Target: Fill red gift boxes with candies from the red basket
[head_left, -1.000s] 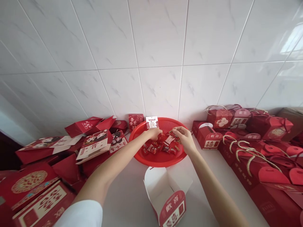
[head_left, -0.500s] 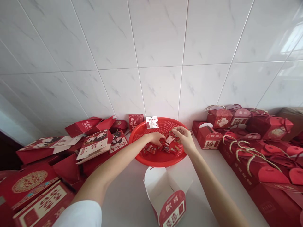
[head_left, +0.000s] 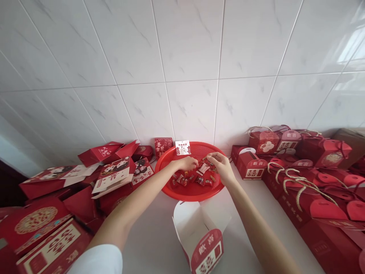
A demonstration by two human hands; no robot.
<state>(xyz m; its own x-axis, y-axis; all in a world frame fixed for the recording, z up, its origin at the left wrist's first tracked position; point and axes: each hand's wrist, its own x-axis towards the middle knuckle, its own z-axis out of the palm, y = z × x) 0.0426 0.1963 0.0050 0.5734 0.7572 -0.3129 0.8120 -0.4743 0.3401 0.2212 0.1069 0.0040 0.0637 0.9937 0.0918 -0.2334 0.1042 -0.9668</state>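
Observation:
A red plastic basket (head_left: 161, 182) with a perforated rim holds several wrapped candies (head_left: 182, 179) in red and other colours. Over its left half is my left hand (head_left: 188, 163), fingers curled together; anything inside them is hidden. At the right side of the basket, my right hand (head_left: 221, 166) pinches thumb and forefinger on what looks like a small wrapped candy, mostly covered by the fingers. A white card with red print (head_left: 182, 147) leans at the basket's back rim. In front of the basket stands an open red and white gift box (head_left: 186, 224), its flaps up and its inside white.
Red gift boxes (head_left: 114, 175) lie piled at the left, some with flaps open. More boxes (head_left: 322, 213), several with rope handles, stand in rows at the right. A small red box (head_left: 163, 146) rests against the white tiled wall (head_left: 191, 106) behind the grey tabletop (head_left: 154, 228).
My left hand has lifted slightly up from the candies, its fingers now curled closer, uncovering more candies beneath. My right hand stays at nearly the same place, still pinching.

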